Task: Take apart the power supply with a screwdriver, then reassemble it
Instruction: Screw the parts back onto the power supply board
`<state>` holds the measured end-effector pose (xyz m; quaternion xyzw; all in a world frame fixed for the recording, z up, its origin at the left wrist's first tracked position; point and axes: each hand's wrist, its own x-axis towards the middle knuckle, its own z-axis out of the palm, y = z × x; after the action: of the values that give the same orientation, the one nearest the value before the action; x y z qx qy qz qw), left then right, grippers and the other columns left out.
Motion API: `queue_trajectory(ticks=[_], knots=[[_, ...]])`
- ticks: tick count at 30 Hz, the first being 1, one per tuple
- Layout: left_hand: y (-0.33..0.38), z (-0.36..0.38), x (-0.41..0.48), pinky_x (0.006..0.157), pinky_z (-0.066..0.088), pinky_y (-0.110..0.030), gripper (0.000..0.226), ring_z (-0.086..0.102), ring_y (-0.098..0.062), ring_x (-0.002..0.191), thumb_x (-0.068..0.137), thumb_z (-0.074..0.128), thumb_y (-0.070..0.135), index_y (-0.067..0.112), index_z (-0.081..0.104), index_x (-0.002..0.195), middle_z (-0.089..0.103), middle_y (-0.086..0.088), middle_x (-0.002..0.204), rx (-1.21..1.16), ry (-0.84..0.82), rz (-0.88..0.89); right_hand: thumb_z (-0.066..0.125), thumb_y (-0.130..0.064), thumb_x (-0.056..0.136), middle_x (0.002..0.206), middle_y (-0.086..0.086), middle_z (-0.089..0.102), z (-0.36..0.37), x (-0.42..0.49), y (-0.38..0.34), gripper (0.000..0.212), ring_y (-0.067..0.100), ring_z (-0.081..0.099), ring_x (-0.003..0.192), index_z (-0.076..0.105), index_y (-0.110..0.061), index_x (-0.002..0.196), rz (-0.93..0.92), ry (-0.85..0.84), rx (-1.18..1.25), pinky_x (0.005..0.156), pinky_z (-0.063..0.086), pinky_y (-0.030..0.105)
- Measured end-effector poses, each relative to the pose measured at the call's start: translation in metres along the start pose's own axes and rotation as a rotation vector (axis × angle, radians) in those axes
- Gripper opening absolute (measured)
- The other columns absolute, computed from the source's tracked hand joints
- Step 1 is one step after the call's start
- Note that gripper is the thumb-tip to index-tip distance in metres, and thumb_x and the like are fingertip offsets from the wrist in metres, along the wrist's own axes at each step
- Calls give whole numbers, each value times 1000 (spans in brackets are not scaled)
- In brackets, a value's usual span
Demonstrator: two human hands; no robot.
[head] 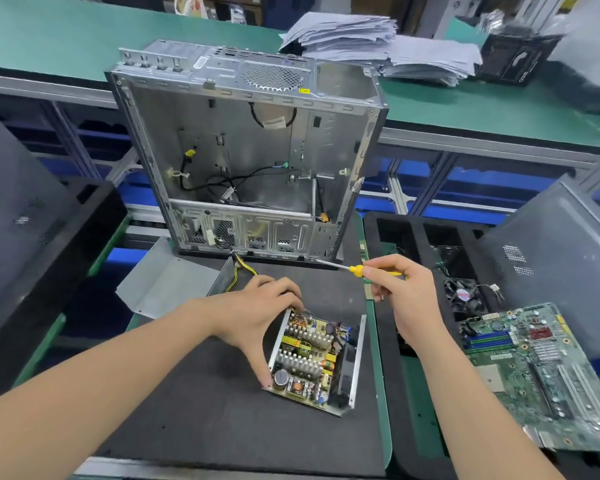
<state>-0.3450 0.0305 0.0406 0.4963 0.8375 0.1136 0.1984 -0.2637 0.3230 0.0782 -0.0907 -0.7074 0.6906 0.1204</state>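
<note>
Between the thumb and curled fingers of the left grip (257, 317) sits the open power supply (312, 358), circuit board exposed, resting on the dark mat of the desk (187, 410). Up and to its right, the right grip (400, 292) pinches a yellow-handled screwdriver (355, 270), shaft pointing left. Beyond both stands an open computer case (246, 150); a motherboard (534, 368) lies further right.

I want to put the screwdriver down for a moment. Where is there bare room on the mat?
The widest bare mat is toward the near edge, in front of the power supply. A smaller patch lies between the supply and the case. Crowded: the right tray with motherboard and fan; the cover takes the far left.
</note>
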Motion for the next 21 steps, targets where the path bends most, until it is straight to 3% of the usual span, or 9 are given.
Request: queue_trajectory(ticks=[3, 7, 10, 13, 18, 21], knots=[[2, 0, 3, 110, 45, -42, 125, 19, -16, 130, 27, 66, 105, 45, 36, 133, 23, 34, 136, 43, 11, -6, 83, -10, 83, 69, 10, 67, -11, -2, -3, 8, 21, 55, 59, 80, -7, 91, -4, -15, -3, 54, 48, 30], [0, -7, 10, 107, 46, -45, 101, 29, -25, 122, 29, 64, 103, 48, 33, 109, 27, 22, 133, 142, -74, 2, 80, -2, 87, 66, 8, 64, -26, -6, -5, 5, 20, 52, 56, 79, -1, 91, 10, -3, 6, 53, 47, 29], [-3, -13, 16, 98, 49, -48, 76, 32, -27, 120, 49, 80, 84, 50, 36, 100, 28, 23, 130, 119, -96, -7, 79, -1, 87, 67, 7, 66, -33, -8, -6, 3, 21, 53, 57, 79, -2, 91, 19, 0, -2, 53, 48, 29], [-6, -9, 18, 93, 47, -42, 67, 29, -26, 122, 56, 88, 67, 50, 38, 97, 29, 30, 127, 54, -43, -10, 80, -2, 87, 66, 10, 65, -36, -10, -7, 3, 21, 54, 57, 80, -5, 89, 18, -4, -4, 53, 49, 28], [-16, -12, 24, 105, 40, -52, 60, 31, -27, 122, 50, 79, 68, 51, 43, 94, 38, 29, 125, -18, 41, -62, 81, -6, 88, 67, 5, 66, -35, -9, -9, 3, 21, 53, 57, 80, -8, 89, 27, -54, -43, 53, 48, 28], [-23, -7, 28, 117, 25, -46, 58, 34, -28, 125, 54, 80, 67, 49, 45, 97, 44, 23, 125, -38, 179, -90, 81, -7, 87, 65, 7, 64, -33, -9, -11, 4, 22, 51, 56, 80, -11, 88, 30, -102, -90, 54, 46, 29]])
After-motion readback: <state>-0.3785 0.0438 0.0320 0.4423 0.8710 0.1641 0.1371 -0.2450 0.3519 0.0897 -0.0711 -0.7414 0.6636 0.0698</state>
